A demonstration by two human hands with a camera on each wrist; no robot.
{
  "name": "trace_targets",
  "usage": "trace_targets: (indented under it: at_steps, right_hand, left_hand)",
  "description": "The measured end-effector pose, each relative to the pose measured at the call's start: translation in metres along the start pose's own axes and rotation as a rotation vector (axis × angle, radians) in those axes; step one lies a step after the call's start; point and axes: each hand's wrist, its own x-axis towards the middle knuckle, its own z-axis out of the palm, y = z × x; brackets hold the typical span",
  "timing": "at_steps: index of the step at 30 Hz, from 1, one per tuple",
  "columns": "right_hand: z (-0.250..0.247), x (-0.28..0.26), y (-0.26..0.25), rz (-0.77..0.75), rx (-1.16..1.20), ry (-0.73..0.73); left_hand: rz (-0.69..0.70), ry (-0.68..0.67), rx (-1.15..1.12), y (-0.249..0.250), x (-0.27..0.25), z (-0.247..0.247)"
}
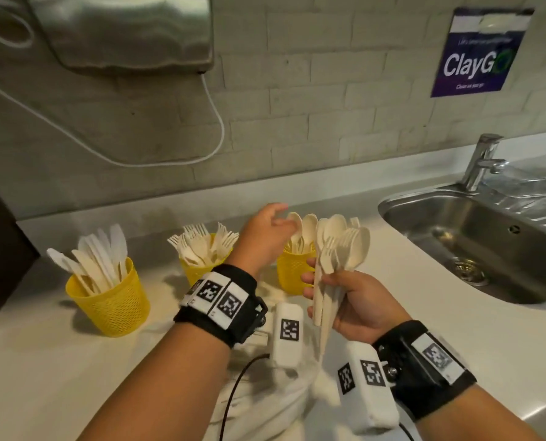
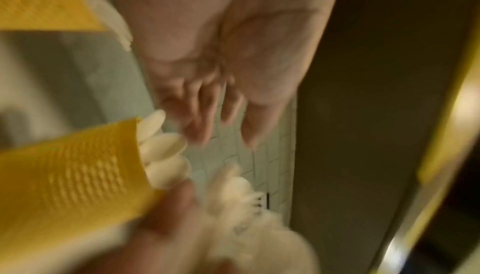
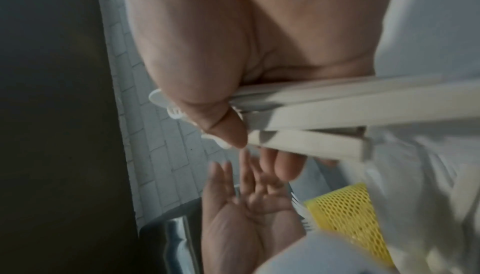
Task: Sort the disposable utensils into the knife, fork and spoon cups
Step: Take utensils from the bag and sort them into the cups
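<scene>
Spoons and forks, mixed bundle (image 1: 335, 249), sit in right hand (image 1: 357, 310), fingers and thumb wrapped round the handles low down. Heads fan up and lean toward the back wall, so the long axis runs near upright, handles toward the person. Right wrist view confirms it: thumb clamps several flat handles against the palm.

Left hand (image 1: 265, 237) is empty, fingers loose and spread, palm down, hovering over spoon cup (image 1: 292, 275) w/ fingertips just above the spoons already in it. Left wrist view is blurred but shows the same relaxed fingers, nothing pinched.

Three yellow mesh cups stand in a row toward the back of the worktop (image 1: 58, 361): knife cup (image 1: 109, 300) at left, fork cup (image 1: 198, 268) mid, spoon cup at right, nearest the sink (image 1: 475, 243). All three hold utensils already.

Key relation: bundle is just right of the spoon cup and a bit nearer the person; left hand lies between bundle and fork cup, so it's the nearer hand for pulling one piece. Next pick prob. wants a pinch near a head, then a lift along the handle axis so the rest stay put. Forks then go left, spoons nearly straight down. Risk: tines nested among bowls could drag a neighbour out.
</scene>
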Motion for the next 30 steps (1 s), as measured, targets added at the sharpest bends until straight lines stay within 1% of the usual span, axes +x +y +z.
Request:
trace_targets:
  at_steps: [1, 2, 3, 6, 9, 11, 12, 13, 15, 18, 20, 22, 24, 25, 27, 30]
  right_hand:
    - [0.002, 0.002, 0.002, 0.034, -0.016, -0.022]
    - [0.004, 0.003, 0.004, 0.061, -0.031, -0.046]
    - [0.006, 0.005, 0.006, 0.083, -0.041, -0.066]
    - [0.009, 0.008, 0.008, 0.141, -0.069, -0.086]
    - [0.005, 0.008, 0.007, 0.166, -0.046, -0.137]
    - [0.004, 0.007, 0.008, 0.178, -0.046, -0.178]
    - [0.003, 0.006, 0.009, 0.181, -0.058, -0.187]
    - [0.003, 0.005, 0.009, 0.185, -0.071, -0.195]
    - [0.002, 0.005, 0.01, 0.223, -0.081, -0.199]
    - [0.0, 0.002, 0.008, 0.263, -0.095, -0.121]
    - [-0.004, 0.0, 0.005, 0.218, -0.047, -0.035]
    - [-0.011, 0.0, 0.0, 0.133, 0.042, 0.047]
    - [-0.02, -0.002, -0.005, 0.067, 0.113, 0.103]
    - [-0.023, -0.004, -0.007, 0.048, 0.138, 0.123]
    - [-0.026, -0.007, -0.01, 0.027, 0.163, 0.139]
    - [-0.026, -0.011, -0.011, 0.025, 0.154, 0.143]
  left_hand:
    - [-0.062, -0.155, -0.069, 0.003, -0.007, 0.001]
    - [-0.102, -0.273, -0.124, 0.003, -0.012, 0.001]
    - [-0.119, -0.337, -0.166, 0.003, -0.013, 0.0]
    - [-0.123, -0.384, -0.221, 0.004, -0.011, -0.009]
    - [-0.164, -0.471, -0.322, 0.001, -0.009, -0.016]
    - [-0.161, -0.509, -0.324, 0.001, -0.007, -0.018]
    - [-0.147, -0.506, -0.296, 0.001, -0.006, -0.017]
    - [-0.133, -0.48, -0.262, 0.001, -0.004, -0.016]
    - [-0.104, -0.36, -0.206, 0.001, 0.002, -0.015]
    - [-0.018, -0.15, -0.149, 0.01, 0.012, -0.017]
    - [0.058, -0.02, -0.135, 0.02, 0.021, -0.023]
    - [0.133, 0.115, -0.169, 0.03, 0.033, -0.031]
    - [0.202, 0.218, -0.173, 0.037, 0.044, -0.037]
    - [0.227, 0.25, -0.147, 0.037, 0.049, -0.037]
    - [0.233, 0.246, -0.073, 0.033, 0.057, -0.031]
    - [0.165, 0.138, 0.137, 0.014, 0.062, -0.013]
